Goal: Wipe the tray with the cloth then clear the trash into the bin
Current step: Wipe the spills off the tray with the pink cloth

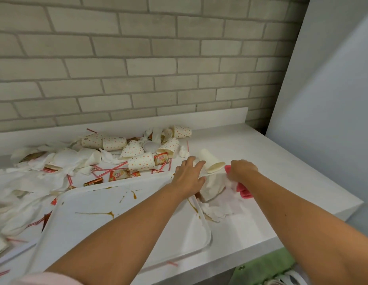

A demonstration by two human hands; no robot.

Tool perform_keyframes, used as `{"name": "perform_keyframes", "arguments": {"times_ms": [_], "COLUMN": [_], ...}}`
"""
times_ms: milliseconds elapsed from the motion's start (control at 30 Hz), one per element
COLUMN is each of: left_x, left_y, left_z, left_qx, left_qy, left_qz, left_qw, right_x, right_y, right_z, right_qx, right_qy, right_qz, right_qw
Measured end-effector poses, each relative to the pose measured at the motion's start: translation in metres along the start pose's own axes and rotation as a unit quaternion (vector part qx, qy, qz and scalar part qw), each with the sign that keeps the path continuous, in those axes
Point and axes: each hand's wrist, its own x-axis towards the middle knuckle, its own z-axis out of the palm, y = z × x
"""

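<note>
Reaching across the middle of the frame, the left hand [188,173] lies flat and spread at the far right corner of the white tray [92,214], fingers loose and clasping nothing, its fingertips close to a plain white cup [211,161] lying on its side. Just right of it, the right hand [243,169] is bunched over a pink cloth [243,191]; only the cloth's ends show, one above the knuckles and one below the wrist, so it seems gripped, though the fingers themselves are hidden. Crumpled white tissue [215,186] sits between and under both hands, and whether either hand also pinches it is hard to make out. Brown streaks [109,213] mark the tray, whose near edge is covered by the left forearm. Spotted paper cups [141,162], striped straws [115,167], orange sachets [118,174] and more napkins [35,182] crowd the counter [261,153] in the left and centre, running off the left edge. Something green [267,266] at the lower right is cut off by the frame and cannot be identified.
</note>
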Motion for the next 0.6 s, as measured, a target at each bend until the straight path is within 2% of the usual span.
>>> {"name": "perform_keyframes", "arguments": {"times_ms": [100, 167, 267, 400, 500, 600], "left_x": [-0.006, -0.013, -0.028, -0.058, -0.088, -0.124], "left_y": [-0.022, -0.037, -0.062, -0.113, -0.155, -0.198], "left_z": [-0.011, -0.018, -0.029, -0.043, -0.05, -0.053], "left_qx": [-0.013, -0.01, -0.007, -0.004, -0.01, -0.02], "left_qy": [0.059, 0.091, 0.126, 0.169, 0.197, 0.221], "left_qz": [-0.013, -0.019, -0.035, -0.089, -0.146, -0.216], "left_qw": [0.998, 0.996, 0.991, 0.982, 0.969, 0.951], "right_x": [-0.003, -0.005, -0.012, -0.032, -0.044, -0.051], "right_y": [-0.025, -0.046, -0.08, -0.119, -0.14, -0.154], "right_z": [-0.024, -0.033, -0.037, -0.03, -0.021, -0.012], "right_qx": [-0.015, 0.01, 0.081, 0.159, 0.269, 0.298], "right_qy": [0.053, 0.061, 0.017, -0.07, -0.153, -0.204], "right_qz": [-0.022, -0.043, -0.108, -0.217, -0.23, -0.237], "right_qw": [0.998, 0.997, 0.991, 0.961, 0.923, 0.902]}}
